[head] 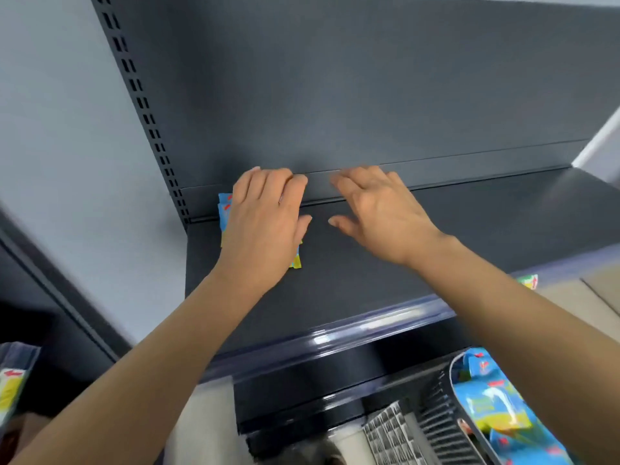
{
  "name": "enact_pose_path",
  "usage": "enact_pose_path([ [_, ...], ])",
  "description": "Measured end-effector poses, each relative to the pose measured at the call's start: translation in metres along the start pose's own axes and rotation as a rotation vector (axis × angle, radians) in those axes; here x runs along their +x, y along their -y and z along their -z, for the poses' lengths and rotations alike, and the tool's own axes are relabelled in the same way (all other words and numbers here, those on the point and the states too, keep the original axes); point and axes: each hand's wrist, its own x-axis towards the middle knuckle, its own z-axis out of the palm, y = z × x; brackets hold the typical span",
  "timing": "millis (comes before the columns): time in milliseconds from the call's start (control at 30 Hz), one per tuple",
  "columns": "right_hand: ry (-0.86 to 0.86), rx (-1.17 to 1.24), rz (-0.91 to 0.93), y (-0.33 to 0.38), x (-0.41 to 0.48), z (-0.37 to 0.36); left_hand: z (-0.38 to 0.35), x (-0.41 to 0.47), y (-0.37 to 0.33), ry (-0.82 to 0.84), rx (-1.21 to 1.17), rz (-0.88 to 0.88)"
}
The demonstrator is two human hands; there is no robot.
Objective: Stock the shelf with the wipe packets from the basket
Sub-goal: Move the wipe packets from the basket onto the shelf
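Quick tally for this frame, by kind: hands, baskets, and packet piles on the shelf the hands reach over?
Hands: 2 (left hand, right hand)
Baskets: 1 (basket, lower right)
Packet piles on shelf: 1 (packet pile under the left hand)
Total: 4

The left hand (265, 226) lies flat on a blue-and-yellow wipe packet (224, 209) at the back-left corner of the dark shelf (385, 280). The right hand (382, 213) is just beside it, fingers spread, holding nothing. More packets (493, 407) lie in the basket (436, 414) at lower right.

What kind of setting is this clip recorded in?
Probably a shop aisle: a dark metal shelf with a slotted upright and glossy front strip, plus a basket of wipe packets.
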Motion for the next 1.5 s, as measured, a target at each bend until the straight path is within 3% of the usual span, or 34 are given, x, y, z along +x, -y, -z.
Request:
enact_pose_path([
  [300, -0.137, -0.094, -0.113, -0.026, -0.07, 0.044, 0.035, 0.001, -0.067, -0.158, -0.087, -0.13],
  [567, -0.238, -0.101, -0.129, -0.102, -0.171, 0.057, 0.03, 0.0, -0.197, -0.118, -0.134, -0.175],
  [700, -0.19, -0.068, -0.16, -0.164, -0.228, 0.043, 0.005, -0.004, -0.278, -0.057, -0.178, -0.166],
  [933, 0.063, -0.006, -0.144, -0.241, -0.273, -0.01, -0.055, -0.026, -0.351, 0.162, -0.163, -0.128],
  [1133, 0.285, 0.05, -0.131, -0.262, -0.286, -0.072, -0.122, -0.064, -0.332, 0.567, -0.121, -0.072],
  [1333, 0.488, 0.116, -0.175, -0.263, -0.292, -0.136, -0.176, -0.101, -0.315, 0.757, -0.125, -0.033],
  [1500, 0.551, 0.16, -0.195, -0.264, -0.29, -0.175, -0.205, -0.113, -0.317, 0.87, -0.075, -0.058],
])
